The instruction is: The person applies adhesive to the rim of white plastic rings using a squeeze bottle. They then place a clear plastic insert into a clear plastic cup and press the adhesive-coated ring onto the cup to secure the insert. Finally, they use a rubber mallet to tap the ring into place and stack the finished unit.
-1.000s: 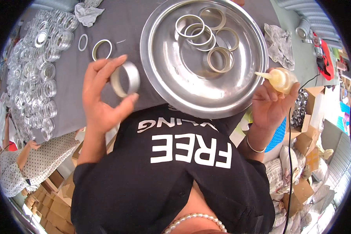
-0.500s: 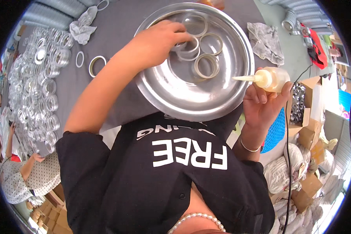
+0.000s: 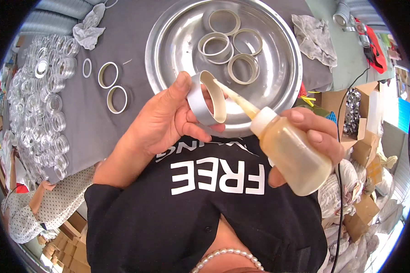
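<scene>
My left hand (image 3: 166, 116) holds a wide metal ring (image 3: 198, 101), silver outside and cream inside, between thumb and fingers. The ring is tilted on edge, its opening turned to the right. My right hand (image 3: 322, 141) is wrapped round a squeeze bottle (image 3: 298, 159) of pale amber liquid. The bottle slants up to the left, its long tapered nozzle (image 3: 237, 100) reaching the ring's inner wall; whether the tip touches cannot be told. Behind the hands, a large round steel basin (image 3: 153, 59) holds several similar rings (image 3: 224, 22).
Two more rings (image 3: 108, 75) and a thin white ring (image 3: 87, 68) lie left on the grey cloth, near many stacked clear lids (image 3: 54, 104). Crumpled rags (image 3: 312, 41) flank the basin. A black cable (image 3: 339, 195) hangs at right, by open cartons (image 3: 362, 127). Another person (image 3: 50, 200) works lower left.
My left hand has come back from the basin, bringing a ring toward me. My right hand has brought the bottle closer and tilted its nozzle to the ring.
</scene>
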### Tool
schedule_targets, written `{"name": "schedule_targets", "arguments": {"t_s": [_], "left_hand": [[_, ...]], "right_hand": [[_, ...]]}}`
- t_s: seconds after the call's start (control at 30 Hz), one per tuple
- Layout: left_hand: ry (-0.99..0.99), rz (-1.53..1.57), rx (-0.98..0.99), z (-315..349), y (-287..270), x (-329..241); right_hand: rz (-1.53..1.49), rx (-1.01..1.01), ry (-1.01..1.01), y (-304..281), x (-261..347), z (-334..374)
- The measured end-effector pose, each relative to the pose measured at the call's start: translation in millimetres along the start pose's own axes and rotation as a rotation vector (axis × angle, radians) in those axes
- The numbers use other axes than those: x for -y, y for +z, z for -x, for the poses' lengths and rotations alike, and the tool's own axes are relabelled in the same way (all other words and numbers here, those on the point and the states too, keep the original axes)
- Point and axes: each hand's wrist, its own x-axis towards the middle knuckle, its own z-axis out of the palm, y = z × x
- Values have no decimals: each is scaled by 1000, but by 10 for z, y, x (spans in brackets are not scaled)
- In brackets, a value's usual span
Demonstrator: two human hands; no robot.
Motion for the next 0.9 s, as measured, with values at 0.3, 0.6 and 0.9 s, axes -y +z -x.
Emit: {"name": "schedule_targets", "arguments": {"t_s": [0.3,0.6,0.9], "left_hand": [[102,-376,-101,36,226,-72],[599,-1096,24,-22,389,-128],[1061,-1523,194,-73,378,-95]], "right_hand": [[61,198,180,-90,225,-63],[-155,58,304,-281,181,-130],[-153,-506,778,-29,109,-96]]}}
